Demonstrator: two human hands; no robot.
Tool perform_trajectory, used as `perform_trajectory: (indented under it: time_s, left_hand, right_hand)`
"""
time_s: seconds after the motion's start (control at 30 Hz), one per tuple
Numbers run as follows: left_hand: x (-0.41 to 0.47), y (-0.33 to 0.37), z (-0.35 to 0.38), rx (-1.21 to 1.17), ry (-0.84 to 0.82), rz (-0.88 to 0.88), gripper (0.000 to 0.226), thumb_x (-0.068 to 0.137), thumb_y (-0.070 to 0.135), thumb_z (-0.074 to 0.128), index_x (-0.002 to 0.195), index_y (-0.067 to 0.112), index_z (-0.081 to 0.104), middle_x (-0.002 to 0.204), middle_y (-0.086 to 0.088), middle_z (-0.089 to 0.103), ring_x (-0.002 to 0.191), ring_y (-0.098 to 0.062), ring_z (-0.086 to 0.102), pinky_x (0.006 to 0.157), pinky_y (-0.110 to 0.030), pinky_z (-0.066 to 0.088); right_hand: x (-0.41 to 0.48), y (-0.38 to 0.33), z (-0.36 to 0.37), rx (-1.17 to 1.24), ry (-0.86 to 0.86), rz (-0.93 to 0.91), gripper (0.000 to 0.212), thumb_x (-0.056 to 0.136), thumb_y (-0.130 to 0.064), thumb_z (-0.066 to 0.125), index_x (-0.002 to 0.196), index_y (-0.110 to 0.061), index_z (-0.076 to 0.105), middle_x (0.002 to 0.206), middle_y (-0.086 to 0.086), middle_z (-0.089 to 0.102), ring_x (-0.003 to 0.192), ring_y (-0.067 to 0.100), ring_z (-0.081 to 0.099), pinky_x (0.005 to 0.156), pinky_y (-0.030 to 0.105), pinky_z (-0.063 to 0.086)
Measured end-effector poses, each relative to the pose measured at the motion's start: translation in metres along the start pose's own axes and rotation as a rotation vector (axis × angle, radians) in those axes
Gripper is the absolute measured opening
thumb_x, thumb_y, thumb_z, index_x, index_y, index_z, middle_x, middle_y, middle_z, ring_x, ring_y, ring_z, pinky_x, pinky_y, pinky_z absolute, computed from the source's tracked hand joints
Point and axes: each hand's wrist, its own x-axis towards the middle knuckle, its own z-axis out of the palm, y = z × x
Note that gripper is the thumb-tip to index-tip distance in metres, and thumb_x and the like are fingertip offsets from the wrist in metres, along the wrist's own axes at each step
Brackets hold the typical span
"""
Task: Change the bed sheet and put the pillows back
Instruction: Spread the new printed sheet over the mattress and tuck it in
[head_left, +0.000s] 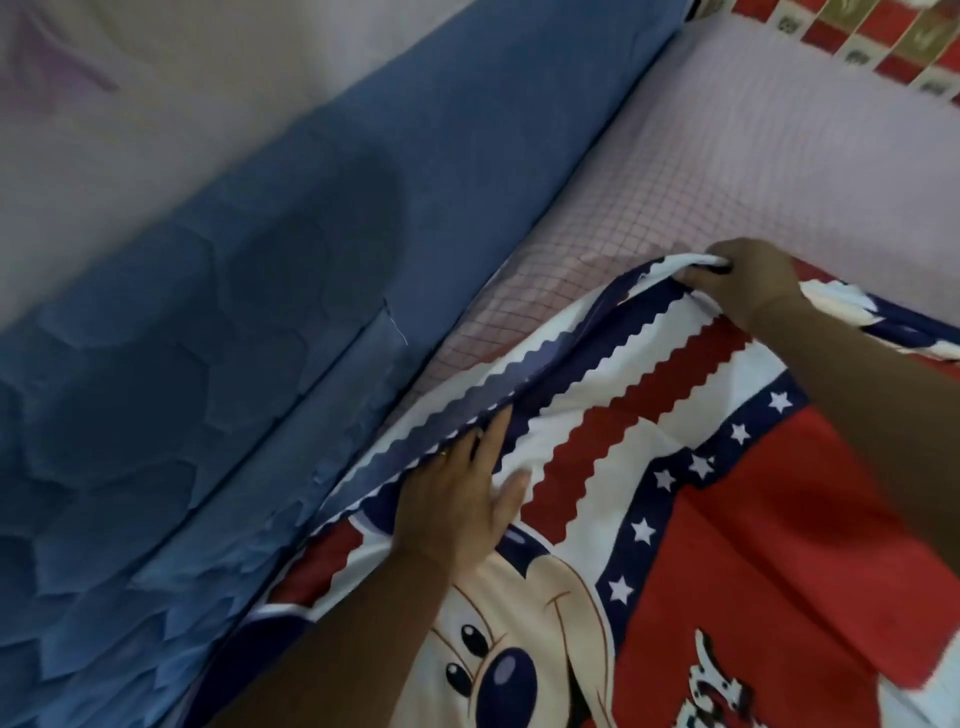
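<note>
One blue padded panel (291, 270) runs along the left of the bed from near to far, with a pale wall (156, 93) behind it. Beside it lies one mattress (779, 171) in a lilac cover with a fine check, bare across its far part. One bed sheet (769, 509), red, white and navy with zigzag bands and a cartoon mouse face, is spread over the near right of the mattress. Its left edge is turned over on itself and lies just beside the blue panel. I count six white stars on its navy band. One other cloth (883, 36) with red and gold squares shows at the far right corner.

Two hands are on the sheet. The right hand (748, 280), the farther one, has its fingers curled tight round a bunched piece of the sheet's far edge. The left hand (457, 499), nearer, lies at the turned-over left edge with its forefinger straight, thumb spread on the white band and the other fingertips hidden under the fold. It wears one ring (444, 453)
</note>
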Motion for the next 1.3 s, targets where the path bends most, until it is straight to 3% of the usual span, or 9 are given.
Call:
perform_trajectory:
  time_s: [0.23, 0.43, 0.53, 0.6, 0.7, 0.83, 0.93, 1.07, 1.3]
  left_hand:
    - [0.028, -0.004, 0.0, 0.069, 0.013, -0.129, 0.08, 0.092, 0.07, 0.021, 0.155, 0.02, 0.017, 0.155, -0.011, 0.035, 0.134, -0.036, 0.044, 0.102, -0.053, 0.04]
    - [0.034, -0.011, 0.005, -0.042, -0.046, -0.135, 0.087, 0.084, 0.08, -0.005, 0.154, 0.029, -0.006, 0.162, -0.002, 0.019, 0.146, -0.026, 0.028, 0.109, -0.032, 0.015]
    - [0.04, -0.015, 0.006, -0.123, -0.047, -0.179, 0.093, 0.071, 0.084, -0.019, 0.15, 0.035, -0.018, 0.162, 0.002, 0.017, 0.147, -0.023, 0.025, 0.111, -0.029, 0.008]
    - [0.04, -0.015, 0.006, -0.144, -0.042, -0.178, 0.091, 0.069, 0.085, -0.022, 0.147, 0.038, -0.021, 0.162, 0.003, 0.017, 0.147, -0.022, 0.025, 0.111, -0.028, 0.008]
    - [0.04, -0.014, 0.002, -0.145, -0.105, -0.191, 0.091, 0.062, 0.084, -0.028, 0.141, 0.04, -0.031, 0.163, 0.006, 0.007, 0.149, -0.019, 0.015, 0.112, -0.026, 0.003]
    - [0.067, -0.009, -0.008, -0.263, -0.202, -0.197, 0.088, 0.074, 0.084, -0.002, 0.149, 0.041, -0.019, 0.163, 0.008, 0.008, 0.149, -0.019, 0.017, 0.118, -0.037, 0.019]
    - [0.103, 0.014, -0.005, -0.317, -0.216, -0.271, 0.079, 0.091, 0.071, 0.022, 0.151, 0.037, -0.017, 0.164, 0.003, 0.001, 0.15, -0.021, 0.01, 0.119, -0.044, 0.015]
    - [0.127, 0.035, 0.004, -0.408, -0.168, -0.366, 0.084, 0.087, 0.073, 0.017, 0.155, 0.029, -0.005, 0.164, -0.002, 0.003, 0.15, -0.021, 0.006, 0.12, -0.039, 0.005]
    - [0.161, 0.016, 0.006, -0.569, -0.284, -0.267, 0.073, 0.096, 0.063, 0.027, 0.152, 0.039, -0.013, 0.164, 0.006, 0.001, 0.149, -0.017, 0.01, 0.118, -0.039, 0.016]
  right_hand:
    - [0.068, -0.073, 0.03, 0.112, 0.028, -0.158, 0.034, 0.087, -0.03, 0.068, 0.092, 0.004, 0.066, 0.084, 0.015, 0.059, 0.078, 0.025, 0.054, 0.069, 0.03, 0.039]
    - [0.086, -0.076, 0.081, 0.195, -0.073, -0.177, 0.027, 0.093, -0.035, 0.059, 0.098, -0.008, 0.06, 0.102, 0.01, 0.054, 0.09, 0.021, 0.052, 0.085, 0.032, 0.042]
    - [0.079, -0.065, 0.099, 0.25, -0.133, -0.181, 0.055, 0.097, -0.032, 0.052, 0.144, -0.008, 0.036, 0.154, 0.01, 0.03, 0.141, 0.023, 0.03, 0.119, 0.038, 0.021]
    - [0.072, -0.064, 0.103, 0.319, -0.085, -0.174, 0.066, 0.099, -0.03, 0.049, 0.153, -0.011, 0.018, 0.161, 0.006, 0.015, 0.147, 0.021, 0.015, 0.121, 0.037, 0.014]
    - [0.061, -0.065, 0.112, 0.25, 0.023, -0.211, 0.061, 0.1, -0.027, 0.045, 0.152, -0.008, 0.019, 0.161, 0.007, 0.014, 0.147, 0.021, 0.014, 0.12, 0.031, 0.012]
    - [0.061, -0.063, 0.125, 0.064, 0.059, -0.236, 0.06, 0.1, -0.04, 0.039, 0.151, -0.009, 0.026, 0.159, 0.007, 0.018, 0.142, 0.027, 0.027, 0.118, 0.039, 0.022]
    - [0.067, -0.06, 0.131, -0.006, 0.086, -0.25, 0.061, 0.1, -0.044, 0.035, 0.151, -0.01, 0.027, 0.159, 0.007, 0.02, 0.137, 0.032, 0.035, 0.115, 0.043, 0.026]
    - [0.072, -0.061, 0.134, -0.101, 0.101, -0.261, 0.068, 0.096, -0.051, 0.021, 0.149, -0.01, 0.031, 0.157, 0.007, 0.024, 0.132, 0.033, 0.038, 0.112, 0.042, 0.024]
    - [0.084, -0.064, 0.136, -0.138, 0.158, -0.224, 0.065, 0.096, -0.048, 0.024, 0.146, -0.008, 0.035, 0.153, 0.009, 0.032, 0.131, 0.034, 0.038, 0.113, 0.046, 0.019]
